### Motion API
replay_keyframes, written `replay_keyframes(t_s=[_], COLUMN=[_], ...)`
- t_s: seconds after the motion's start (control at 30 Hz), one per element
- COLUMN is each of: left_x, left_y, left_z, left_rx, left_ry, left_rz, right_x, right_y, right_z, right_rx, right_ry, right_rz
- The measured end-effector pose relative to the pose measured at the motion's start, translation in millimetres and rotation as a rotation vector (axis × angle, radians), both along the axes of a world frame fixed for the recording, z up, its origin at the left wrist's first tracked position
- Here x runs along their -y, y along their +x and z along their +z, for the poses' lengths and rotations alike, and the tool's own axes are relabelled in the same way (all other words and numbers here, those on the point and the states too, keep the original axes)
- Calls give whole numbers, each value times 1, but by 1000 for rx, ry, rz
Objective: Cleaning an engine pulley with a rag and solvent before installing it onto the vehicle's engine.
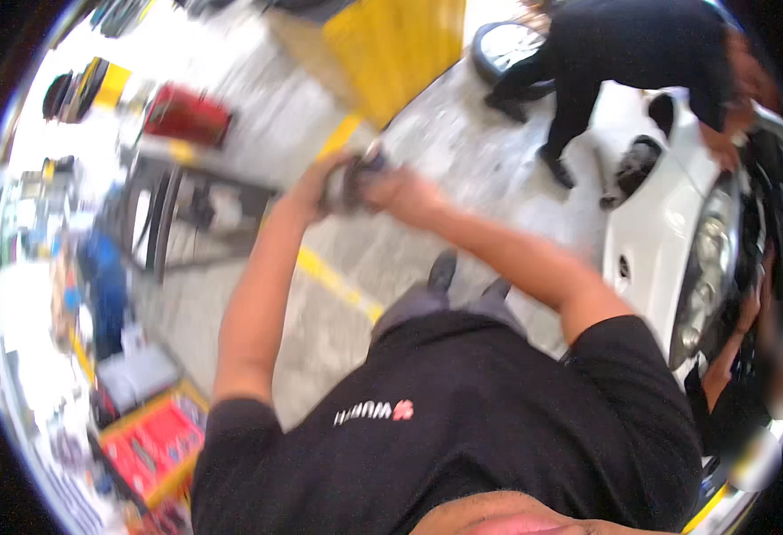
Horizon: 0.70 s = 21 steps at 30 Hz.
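Both my arms reach out ahead of me, with a dark grey, rounded part (345,187) between the hands. It looks like metal, but blur hides its exact kind. My left hand (316,185) is closed around its left side. From the other side my right hand (402,193) grips it, fingers bent in and smeared by motion. A small dark blue bit shows at the top of the part, by the right fingers. Beneath the hands lies the grey floor with a yellow line (342,283).
At right stands a white car (650,236), its wheel arch exposed; a person in black (632,45) bends over it, another person's arm (741,325) is nearer. A wheel (507,45) and yellow panel (400,53) stand ahead. Left: dark frame (167,218), red box (186,116), red tool tray (155,446).
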<state>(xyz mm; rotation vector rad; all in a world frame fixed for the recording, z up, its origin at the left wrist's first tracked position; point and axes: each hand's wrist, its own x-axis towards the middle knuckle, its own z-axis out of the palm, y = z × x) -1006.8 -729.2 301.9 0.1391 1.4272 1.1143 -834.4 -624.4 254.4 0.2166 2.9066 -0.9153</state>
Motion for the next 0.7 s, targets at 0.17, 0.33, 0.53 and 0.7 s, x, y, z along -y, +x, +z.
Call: replay_keyframes(t_s=[0.17, 0.33, 0.53, 0.7], left_x=[-17, 1, -24, -64], left_y=[14, 39, 92, 106], left_z=[3, -2, -45, -6], left_rx=[367, 294, -52, 283], left_ry=[-104, 236, 689, 557], left_rz=[103, -207, 6, 143], right_x=[8, -23, -20, -26], right_y=[21, 57, 74, 106], right_z=[19, 35, 76, 98], right_rx=[93, -477, -307, -264], right_ry=[-512, 9, -515, -1075], right_rz=[-212, -66, -498, -548])
